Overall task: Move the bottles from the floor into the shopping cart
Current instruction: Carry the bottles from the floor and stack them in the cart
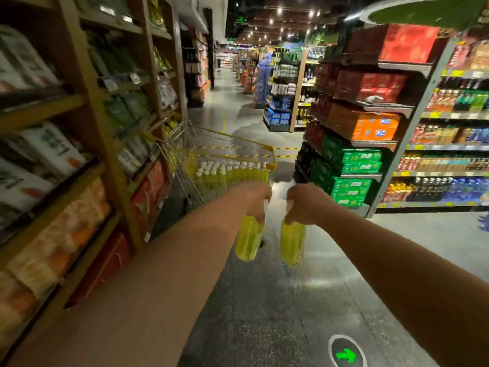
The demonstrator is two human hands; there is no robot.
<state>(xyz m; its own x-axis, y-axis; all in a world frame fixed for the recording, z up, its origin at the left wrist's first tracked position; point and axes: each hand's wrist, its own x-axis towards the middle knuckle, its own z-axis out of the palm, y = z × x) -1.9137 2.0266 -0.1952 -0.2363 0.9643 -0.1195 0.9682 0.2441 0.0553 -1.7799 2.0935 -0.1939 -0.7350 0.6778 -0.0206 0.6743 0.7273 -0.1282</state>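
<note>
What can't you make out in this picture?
Head view:
- Left bottle top: mostly covered by left hand.
- Right bottle top: mostly covered by right hand.
- How many cart bottles: blurred, partly behind hands.
- Shelf labels: motion blur.
- Far aisle goods: too small.

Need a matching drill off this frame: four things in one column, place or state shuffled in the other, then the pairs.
1 left hand
2 shopping cart
3 green arrow
4 orange cases

A on a right-side shelf
B lit mark on the floor, nearest the camera
C grips a yellow bottle by its neck
D loaded with white-capped bottles

Pairs: 1-C, 2-D, 3-B, 4-A
</note>
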